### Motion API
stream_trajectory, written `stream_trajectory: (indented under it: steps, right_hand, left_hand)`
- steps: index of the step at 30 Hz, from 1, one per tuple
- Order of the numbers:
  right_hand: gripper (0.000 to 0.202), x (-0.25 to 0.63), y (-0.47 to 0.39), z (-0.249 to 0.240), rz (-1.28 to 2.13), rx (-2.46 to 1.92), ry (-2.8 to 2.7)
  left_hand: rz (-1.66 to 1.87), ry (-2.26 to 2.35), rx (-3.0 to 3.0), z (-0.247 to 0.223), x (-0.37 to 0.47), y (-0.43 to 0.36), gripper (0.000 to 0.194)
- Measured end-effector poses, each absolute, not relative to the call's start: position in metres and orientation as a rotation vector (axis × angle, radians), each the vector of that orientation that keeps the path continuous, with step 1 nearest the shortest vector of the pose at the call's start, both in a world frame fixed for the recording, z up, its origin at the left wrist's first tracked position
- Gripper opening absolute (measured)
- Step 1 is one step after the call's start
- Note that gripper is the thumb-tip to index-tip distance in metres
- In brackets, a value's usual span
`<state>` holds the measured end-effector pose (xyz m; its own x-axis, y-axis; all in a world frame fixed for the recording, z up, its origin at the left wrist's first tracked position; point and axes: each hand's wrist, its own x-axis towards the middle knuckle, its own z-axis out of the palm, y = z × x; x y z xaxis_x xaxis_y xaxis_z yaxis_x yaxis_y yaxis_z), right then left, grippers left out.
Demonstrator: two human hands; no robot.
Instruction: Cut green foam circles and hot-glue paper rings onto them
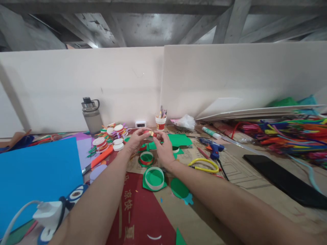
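My left hand [137, 140] and my right hand [164, 148] meet above the middle of the table. Between their fingertips they pinch a small red and gold paper piece [151, 133], partly covered by the fingers. Just below them, a red-rimmed ring [146, 162] stands on green paper. Nearer to me, a white ring [154, 188] surrounds a green base on a roughly cut green sheet. More green paper [180, 140] lies behind my right hand. A round green piece [180, 188] rests beside my right forearm.
On the left are an orange cutter knife [101, 156], a blue sheet [38, 183], small decorated drums [100, 144] and a bottle [91, 115]. Rightward lie yellow-handled scissors [204, 165], a blue glue gun [216, 149], a black phone-like slab [283, 178] and colourful pipe cleaners [293, 136].
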<state>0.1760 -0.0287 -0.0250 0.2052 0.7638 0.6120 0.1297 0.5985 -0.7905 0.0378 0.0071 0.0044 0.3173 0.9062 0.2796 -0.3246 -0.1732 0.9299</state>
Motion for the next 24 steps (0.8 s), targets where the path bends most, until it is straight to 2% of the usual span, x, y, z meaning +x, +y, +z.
stream_trajectory:
  steps: [24]
  right_hand:
    - [0.020,0.1737,-0.0293,-0.0223,0.604,-0.837,-1.292]
  left_hand:
    - [1.265,0.617,1.253,0.0041,0.0399,0.0053,0.028]
